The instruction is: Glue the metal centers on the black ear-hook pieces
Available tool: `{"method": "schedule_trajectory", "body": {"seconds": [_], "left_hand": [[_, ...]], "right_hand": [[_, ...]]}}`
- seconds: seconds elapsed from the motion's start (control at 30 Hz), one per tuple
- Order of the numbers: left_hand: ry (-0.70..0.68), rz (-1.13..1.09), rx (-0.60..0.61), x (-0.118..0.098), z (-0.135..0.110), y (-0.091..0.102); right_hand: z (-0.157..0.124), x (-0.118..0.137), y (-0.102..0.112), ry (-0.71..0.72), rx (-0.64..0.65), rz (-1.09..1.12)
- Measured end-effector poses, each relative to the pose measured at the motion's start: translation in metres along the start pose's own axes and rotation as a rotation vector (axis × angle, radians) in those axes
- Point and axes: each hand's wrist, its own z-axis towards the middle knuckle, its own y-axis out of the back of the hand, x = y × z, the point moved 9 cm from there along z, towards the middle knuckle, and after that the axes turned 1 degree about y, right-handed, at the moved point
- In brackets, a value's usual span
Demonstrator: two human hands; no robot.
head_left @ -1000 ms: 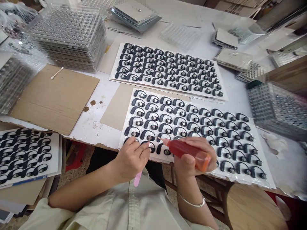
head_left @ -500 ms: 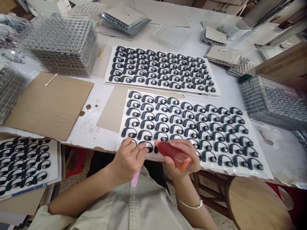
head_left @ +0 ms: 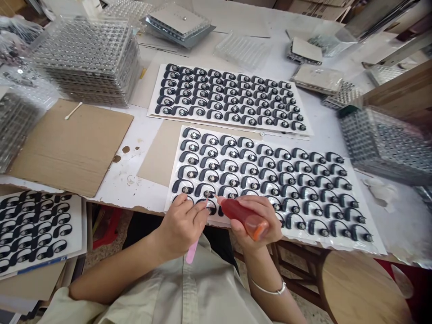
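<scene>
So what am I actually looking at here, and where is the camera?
There is no machine here: these are a person's two bare hands, filmed by one camera worn on their head. It looks forward and down, so the arms come in from the bottom edge. The left hand grips a thin pink stick, its tip at the nearest row of parts. The right hand holds a small red bottle, with its nozzle pointing at that same spot. Under them, on a white table, lies a white sheet covered with rows of black ear-hook pieces. A second such sheet lies behind it. To the left are a piece of brown cardboard with a cotton swab on it, and a stack of clear plastic trays.
</scene>
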Motion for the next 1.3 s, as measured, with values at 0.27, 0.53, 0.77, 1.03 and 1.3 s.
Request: {"method": "schedule_trajectory", "body": {"seconds": [0.27,0.53,0.77,1.03,1.3], "left_hand": [[0.009,0.022,0.015,0.000,-0.001,-0.003],[0.007,-0.002,0.009,0.000,0.002,0.000],[0.009,-0.012,-0.001,0.000,0.002,0.002],[0.013,-0.032,0.006,0.003,0.000,0.000],[0.028,-0.101,0.035,0.008,-0.006,-0.005]], "right_hand": [[-0.006,-0.003,0.004,-0.013,-0.014,-0.034],[-0.005,0.000,0.005,0.018,-0.037,-0.031],[-0.007,-0.001,0.007,0.011,-0.036,-0.016],[-0.009,-0.004,0.008,-0.012,-0.031,-0.005],[-0.011,-0.004,0.008,-0.027,-0.031,-0.003]]}}
